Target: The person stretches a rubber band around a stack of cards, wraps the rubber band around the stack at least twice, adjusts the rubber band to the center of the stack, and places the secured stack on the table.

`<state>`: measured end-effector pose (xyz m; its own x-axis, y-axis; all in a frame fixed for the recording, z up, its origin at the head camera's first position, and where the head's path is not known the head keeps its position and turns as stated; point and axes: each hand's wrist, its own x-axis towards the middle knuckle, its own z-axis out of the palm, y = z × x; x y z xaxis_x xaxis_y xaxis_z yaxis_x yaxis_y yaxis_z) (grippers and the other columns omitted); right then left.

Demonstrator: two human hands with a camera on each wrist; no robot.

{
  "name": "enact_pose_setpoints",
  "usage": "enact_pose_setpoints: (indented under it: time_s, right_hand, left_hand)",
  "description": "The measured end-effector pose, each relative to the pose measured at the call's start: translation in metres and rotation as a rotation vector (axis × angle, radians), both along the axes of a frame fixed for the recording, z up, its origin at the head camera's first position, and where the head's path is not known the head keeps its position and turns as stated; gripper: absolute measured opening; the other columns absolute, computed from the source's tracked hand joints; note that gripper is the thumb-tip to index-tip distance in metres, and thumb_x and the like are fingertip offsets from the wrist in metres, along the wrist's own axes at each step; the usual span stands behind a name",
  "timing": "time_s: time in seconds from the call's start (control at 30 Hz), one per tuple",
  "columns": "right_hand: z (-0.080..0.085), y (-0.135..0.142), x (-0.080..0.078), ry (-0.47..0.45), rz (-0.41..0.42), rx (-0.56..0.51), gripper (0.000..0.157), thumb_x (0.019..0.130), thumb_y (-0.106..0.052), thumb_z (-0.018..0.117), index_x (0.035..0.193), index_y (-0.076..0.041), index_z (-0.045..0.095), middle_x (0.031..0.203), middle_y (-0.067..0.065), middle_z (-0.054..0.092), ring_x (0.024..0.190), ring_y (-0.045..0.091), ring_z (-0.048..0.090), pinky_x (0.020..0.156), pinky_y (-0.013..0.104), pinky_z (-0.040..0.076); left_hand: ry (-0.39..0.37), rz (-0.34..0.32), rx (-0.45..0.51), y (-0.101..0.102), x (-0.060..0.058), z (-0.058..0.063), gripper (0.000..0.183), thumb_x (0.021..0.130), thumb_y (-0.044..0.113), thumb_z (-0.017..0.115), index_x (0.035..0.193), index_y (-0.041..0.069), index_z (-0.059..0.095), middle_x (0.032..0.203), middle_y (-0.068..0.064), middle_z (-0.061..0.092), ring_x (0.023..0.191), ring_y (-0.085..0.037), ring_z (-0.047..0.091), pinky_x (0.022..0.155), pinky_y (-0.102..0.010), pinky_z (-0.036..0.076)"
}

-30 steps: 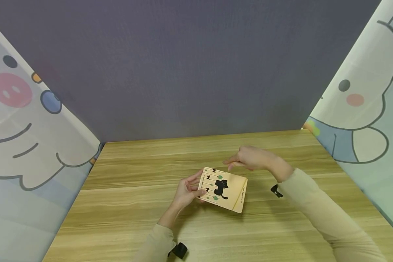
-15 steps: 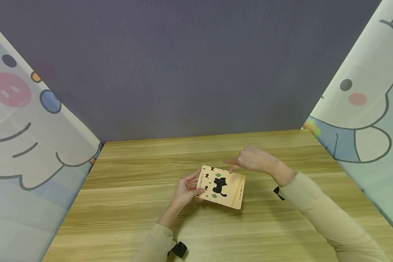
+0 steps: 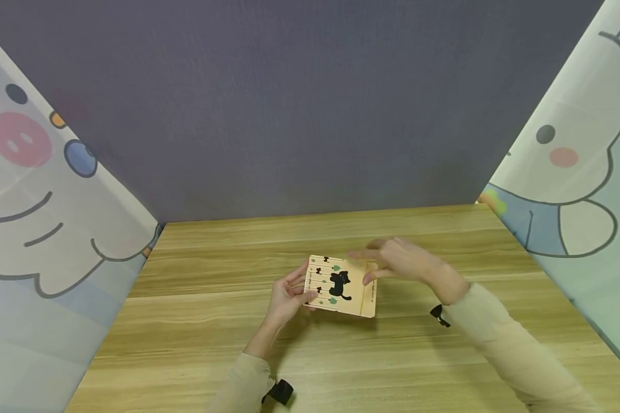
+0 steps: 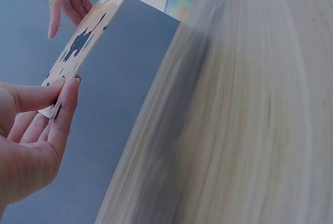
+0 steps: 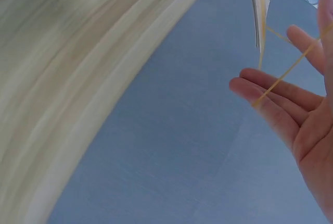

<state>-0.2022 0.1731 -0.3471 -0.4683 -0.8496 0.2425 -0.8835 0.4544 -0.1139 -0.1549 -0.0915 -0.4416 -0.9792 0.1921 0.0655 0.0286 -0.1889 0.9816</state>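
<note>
My left hand (image 3: 284, 301) pinches the left end of a cream notebook (image 3: 351, 275), thumb on top and fingers beneath, raised above the table. A black cat and small green leaves decorate its cover. Across the right part runs a thin yellow elastic band (image 3: 363, 299). In the right wrist view the elastic band (image 5: 289, 72) stretches away from the notebook (image 5: 258, 5) around the spread fingers and thumb of my right hand (image 5: 307, 114). From the head view, my right hand (image 3: 405, 261) is at the notebook's far right corner, its thumb over the cover.
A wooden table (image 3: 196, 321) lies below both hands. Behind it rises a dark grey panel (image 3: 310, 115). Cartoon-printed sheets (image 3: 558, 126) hang at both sides. Black straps (image 3: 281, 392) show at the wrists.
The notebook and my left hand have shifted left and slightly up. The elastic, slanted across the right end earlier, now runs straighter. My right thumb has come over the cover.
</note>
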Motion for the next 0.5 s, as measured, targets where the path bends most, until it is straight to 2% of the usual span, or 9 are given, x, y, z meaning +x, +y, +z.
enact_pose_setpoints:
  time_s: [0.17,0.43,0.5]
  right_hand:
    - [-0.008,-0.001,0.003,0.007,-0.024,-0.035,0.071,0.066,-0.05,0.066,0.128,-0.019,0.05,0.105,0.015,0.057,0.069,0.016,0.059,0.062,0.029,0.056]
    - [-0.015,-0.003,0.011,0.01,-0.102,-0.09,0.078,0.063,-0.058,0.067,0.131,-0.026,0.045,0.121,0.025,0.047,0.08,0.026,0.061,0.056,0.028,0.055]
    - [-0.016,-0.003,0.013,-0.007,-0.124,-0.101,0.081,0.062,-0.059,0.067,0.132,-0.028,0.042,0.124,0.026,0.044,0.087,0.031,0.059,0.059,0.031,0.055]
  left_hand:
    - [0.009,0.038,0.008,-0.001,0.001,0.002,0.071,0.068,-0.023,0.059,0.131,0.002,0.04,0.114,-0.028,0.052,0.081,-0.038,0.061,0.052,-0.053,0.053]
    - [0.013,0.084,0.003,-0.002,0.002,0.005,0.069,0.069,-0.021,0.061,0.13,0.005,0.043,0.113,-0.026,0.054,0.081,-0.037,0.062,0.05,-0.051,0.055]
    - [0.016,0.096,0.005,-0.002,0.002,0.006,0.069,0.068,-0.021,0.061,0.13,0.006,0.044,0.113,-0.026,0.054,0.082,-0.038,0.061,0.05,-0.048,0.056]
